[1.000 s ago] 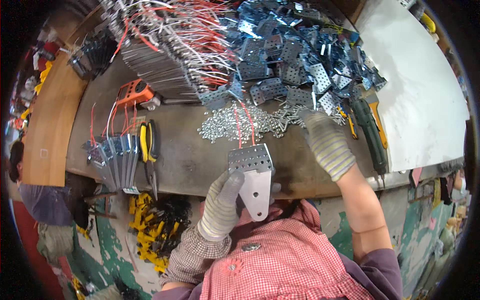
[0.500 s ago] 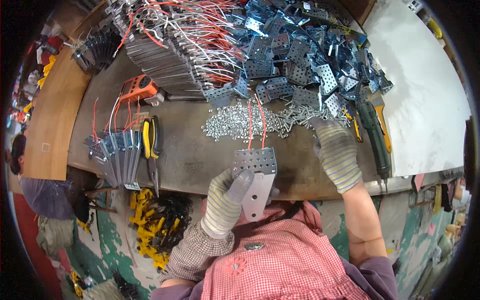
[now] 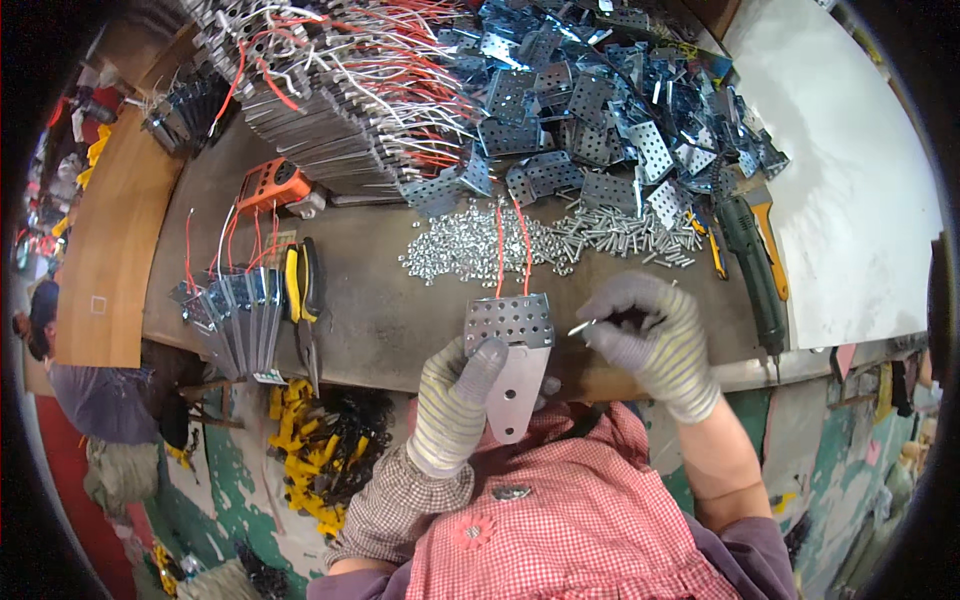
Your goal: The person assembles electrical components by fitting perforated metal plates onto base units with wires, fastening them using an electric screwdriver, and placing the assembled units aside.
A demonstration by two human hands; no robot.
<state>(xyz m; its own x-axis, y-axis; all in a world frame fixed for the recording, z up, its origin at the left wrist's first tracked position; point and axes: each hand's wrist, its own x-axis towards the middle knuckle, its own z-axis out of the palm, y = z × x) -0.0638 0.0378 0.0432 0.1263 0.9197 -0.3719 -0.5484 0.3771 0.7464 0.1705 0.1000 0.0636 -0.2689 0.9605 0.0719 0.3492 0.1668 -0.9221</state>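
My left hand (image 3: pixel 455 395), in a striped grey-and-yellow glove, grips a flat metal plate (image 3: pixel 513 400) at the table's front edge. The perforated metal bracket (image 3: pixel 508 320) sits at the plate's upper end, and two red wires (image 3: pixel 526 245) rise from it. To the right, my gloved right hand (image 3: pixel 650 345) pinches a small screw (image 3: pixel 581 327) between thumb and fingers, a little apart from the bracket. Beyond the hands lie a pile of loose screws (image 3: pixel 622 230) and, left of it, a heap of small nuts (image 3: pixel 455 245).
Yellow-handled pliers (image 3: pixel 302 285) and several wired plates (image 3: pixel 235 310) lie at left, near an orange meter (image 3: pixel 272 184). A green electric screwdriver (image 3: pixel 752 270) lies at right. Behind are stacked wired plates (image 3: pixel 330 140) and a heap of perforated brackets (image 3: pixel 590 100).
My right hand has moved back from the screw pile toward the bracket, now with a screw in its fingers. My left hand keeps hold of the plate in nearly the same place.
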